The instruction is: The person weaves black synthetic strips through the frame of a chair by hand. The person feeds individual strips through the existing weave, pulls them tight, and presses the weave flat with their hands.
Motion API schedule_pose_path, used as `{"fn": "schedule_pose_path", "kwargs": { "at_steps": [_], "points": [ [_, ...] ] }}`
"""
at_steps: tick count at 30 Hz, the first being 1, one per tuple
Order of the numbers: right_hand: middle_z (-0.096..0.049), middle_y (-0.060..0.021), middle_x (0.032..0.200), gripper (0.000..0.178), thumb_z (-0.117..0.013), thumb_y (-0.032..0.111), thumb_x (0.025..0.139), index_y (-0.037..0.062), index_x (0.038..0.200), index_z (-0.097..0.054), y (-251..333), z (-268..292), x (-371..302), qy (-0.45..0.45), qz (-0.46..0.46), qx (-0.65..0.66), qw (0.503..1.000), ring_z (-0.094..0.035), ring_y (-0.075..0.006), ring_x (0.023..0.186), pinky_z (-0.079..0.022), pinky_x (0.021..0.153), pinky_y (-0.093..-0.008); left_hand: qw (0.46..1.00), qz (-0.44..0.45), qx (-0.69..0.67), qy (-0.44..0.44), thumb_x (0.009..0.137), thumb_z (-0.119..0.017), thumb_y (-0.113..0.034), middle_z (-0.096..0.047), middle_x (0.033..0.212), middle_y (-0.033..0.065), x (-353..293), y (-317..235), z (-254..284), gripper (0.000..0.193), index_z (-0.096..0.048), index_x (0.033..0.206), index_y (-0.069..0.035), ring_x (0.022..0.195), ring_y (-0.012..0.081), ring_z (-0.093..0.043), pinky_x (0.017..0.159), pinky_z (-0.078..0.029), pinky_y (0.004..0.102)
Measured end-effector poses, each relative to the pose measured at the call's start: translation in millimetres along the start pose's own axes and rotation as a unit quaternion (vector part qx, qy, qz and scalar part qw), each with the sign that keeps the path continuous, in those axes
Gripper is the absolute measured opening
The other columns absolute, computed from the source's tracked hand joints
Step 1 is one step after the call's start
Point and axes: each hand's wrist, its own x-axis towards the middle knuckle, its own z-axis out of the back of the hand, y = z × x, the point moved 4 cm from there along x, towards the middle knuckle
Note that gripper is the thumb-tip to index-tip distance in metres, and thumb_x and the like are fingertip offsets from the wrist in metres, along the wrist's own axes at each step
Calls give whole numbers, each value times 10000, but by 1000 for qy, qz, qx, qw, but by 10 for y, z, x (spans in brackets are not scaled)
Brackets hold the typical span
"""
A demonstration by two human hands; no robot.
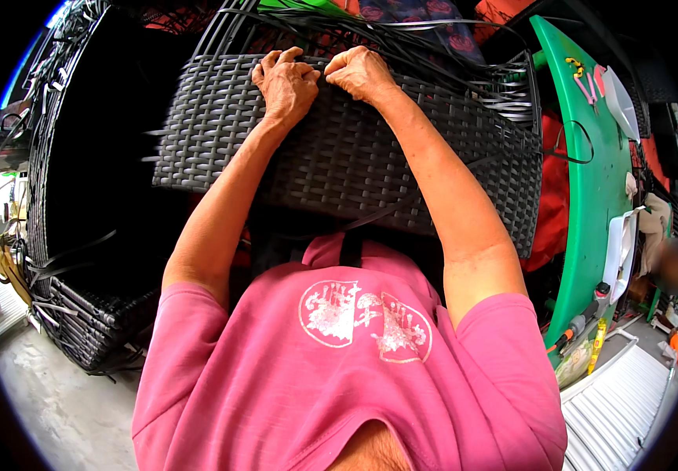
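A dark grey woven plastic wicker panel lies across in front of me, its weave dense and its far edge bristling with loose flat strips. My left hand is at the far edge of the weave, fingers bent and closed over it. Close by on the right, my right hand is closed in a pinch at the same edge, thumb and forefinger together. What lies between those fingertips is hidden. The two hands are a short gap apart.
At left stands a large dark woven frame with strip ends sticking out. A green board on the right carries pink-handled scissors and a white tray. Red fabric hangs beside it.
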Motion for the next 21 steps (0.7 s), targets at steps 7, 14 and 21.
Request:
{"fn": "schedule_pose_path", "kwargs": {
  "at_steps": [7, 14, 21],
  "points": [
    [-687, -73, 772, 233, -726, 238, 669, 105, 859, -714, -71, -1, -58, -26, 34, 141, 989, -644, -162, 689, -510, 675, -295, 992, 39, -114, -42, 618, -729, -105, -659, 946, 76, 169, 46, 73, 90, -711, 686, -49, 792, 221, -620, 735, -477, 300],
    [-679, -54, 882, 174, -671, 133, 798, 51, 951, -692, 165, 194, -242, -84, 141, 294, 942, -592, -82, 598, -496, 570, -208, 967, -31, -224, -116, 653, -684, -31, -630, 817, 33, 208, -107, 804, 21, -664, 653, -34, 848, 207, -557, 752, -444, 319],
    [-674, -53, 736, 138, -684, 120, 757, 47, 872, -707, 407, -100, -137, -24, 69, 320, 945, -614, -120, 614, -519, 554, -253, 959, 29, -250, -128, 779, -648, -76, -631, 862, 60, 67, 223, 640, 75, -663, 754, -7, 791, 152, -589, 727, -453, 264]
  ]
}}
